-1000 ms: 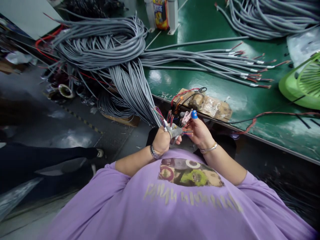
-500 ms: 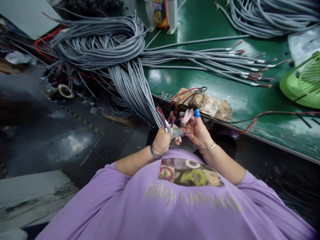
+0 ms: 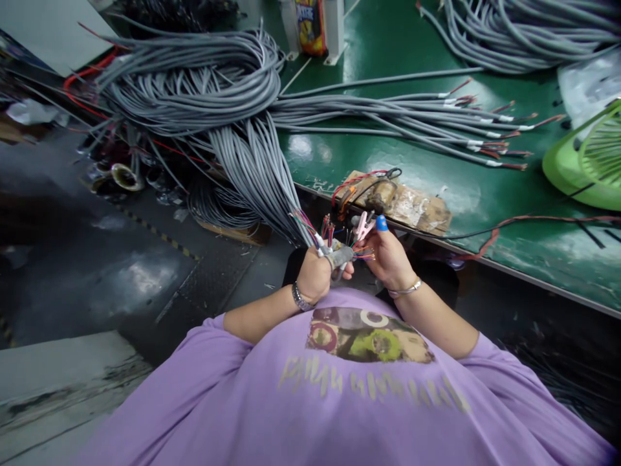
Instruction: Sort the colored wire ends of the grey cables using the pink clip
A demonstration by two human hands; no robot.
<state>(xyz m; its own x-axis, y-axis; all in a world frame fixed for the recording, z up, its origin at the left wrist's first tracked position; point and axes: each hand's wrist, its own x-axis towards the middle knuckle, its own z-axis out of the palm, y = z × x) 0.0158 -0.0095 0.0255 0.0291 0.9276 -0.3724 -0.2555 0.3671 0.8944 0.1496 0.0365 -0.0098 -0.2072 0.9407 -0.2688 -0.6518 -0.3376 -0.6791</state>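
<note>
My left hand point(image 3: 314, 275) is closed around a bundle of grey cable ends point(image 3: 341, 257). Thin coloured wires point(image 3: 365, 255) fan out of the bundle's right end towards my other hand. More stripped coloured wires point(image 3: 305, 223) stick up above my left fist. My right hand point(image 3: 394, 262) is at the right of these wires, with a blue finger cover point(image 3: 381, 223) on one digit. A small pink clip point(image 3: 363, 226) appears held at its fingertips, close above the wire ends. Its exact contact with the wires is hard to make out.
A large coil of grey cable point(image 3: 194, 84) drapes over the edge of the green table point(image 3: 407, 39). Stripped cable ends point(image 3: 495, 133) lie across the tabletop. At the front edge sits a taped wooden block point(image 3: 417, 210) with wires. A green fan point(image 3: 587, 158) stands at right.
The pink clip has turned slightly, and its two arms now show apart. The coloured wires above my left fist have shifted a little left. Both hands stay nearly in place.
</note>
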